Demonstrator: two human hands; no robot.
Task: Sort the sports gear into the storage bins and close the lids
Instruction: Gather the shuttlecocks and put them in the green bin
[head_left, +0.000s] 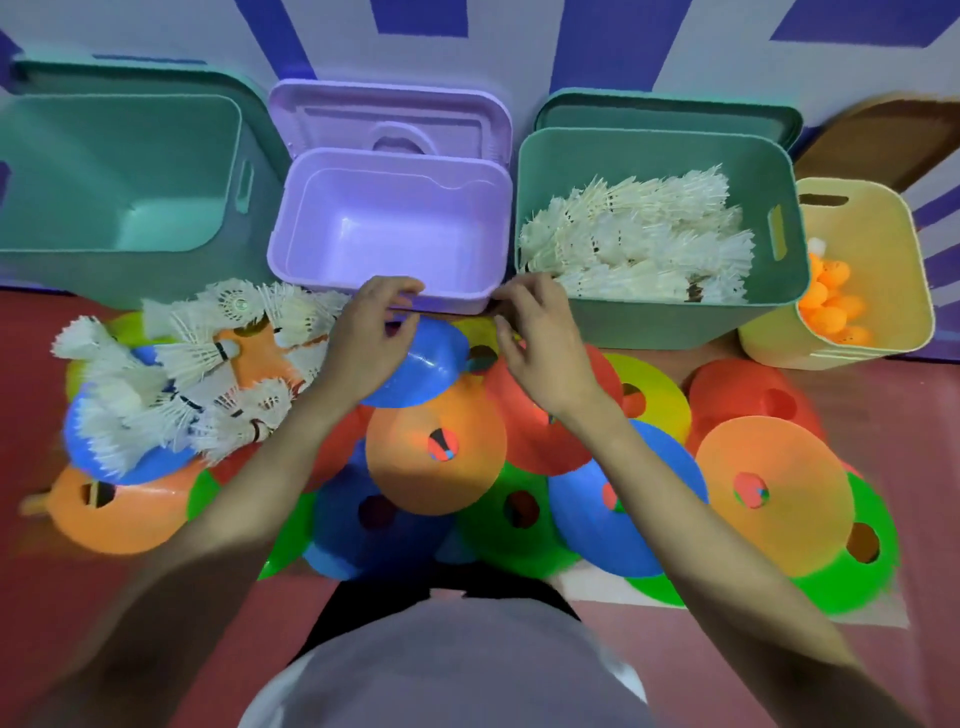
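My left hand grips the rim of a blue disc cone, tilted just in front of the empty purple bin. My right hand hovers beside it with curled fingers near the purple bin's front edge; whether it pinches anything is unclear. Several disc cones lie overlapping on the red floor, among them an orange one and a blue one. A heap of white shuttlecocks lies at the left. More shuttlecocks fill the green bin.
An empty teal bin stands at the far left. A yellow bin holding orange balls stands at the far right. The purple lid is up behind its bin, and the green lids lean against the wall.
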